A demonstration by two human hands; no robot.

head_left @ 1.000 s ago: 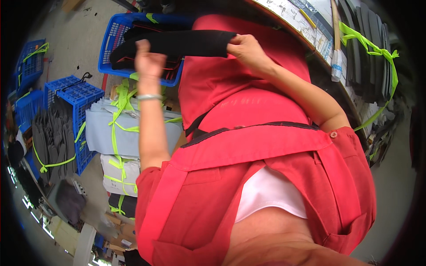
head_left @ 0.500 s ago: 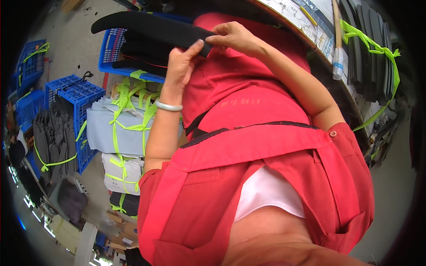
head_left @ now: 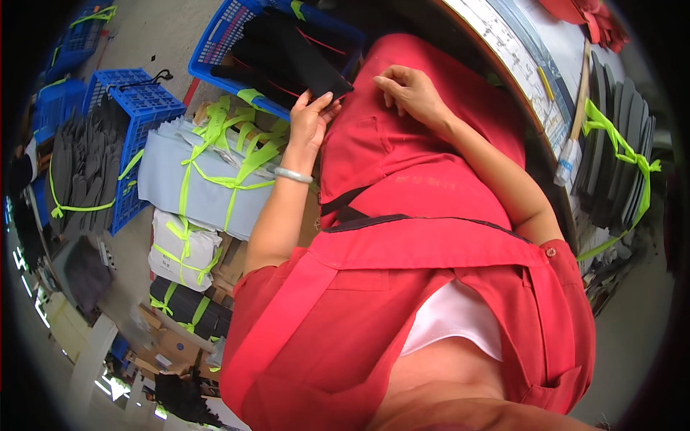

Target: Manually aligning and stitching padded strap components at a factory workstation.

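A long black strip of flat material [head_left: 314, 63] is pinched at its near end by my left hand [head_left: 310, 118], thumb on top. Its far part lies over other black pieces [head_left: 251, 61] in a blue plastic basket [head_left: 223, 82]. Red lines show along some of those pieces. To the right, my right hand [head_left: 411, 93] hovers above the red apron [head_left: 445, 79], apart from the strip. Its fingers are loosely curled with gaps between them, and nothing shows in them.
Left of my left arm sit a tied stack of pale grey sheets [head_left: 169, 169], a white bundle [head_left: 183, 248] and a blue crate [head_left: 151, 108]. At the right stands a worktable [head_left: 496, 54] with a yellow stick [head_left: 546, 82] and tied dark strips [head_left: 618, 136].
My right hand has let go of the black strip and moved right. My left hand has lowered the strip onto the pieces in the basket. The view has shifted.
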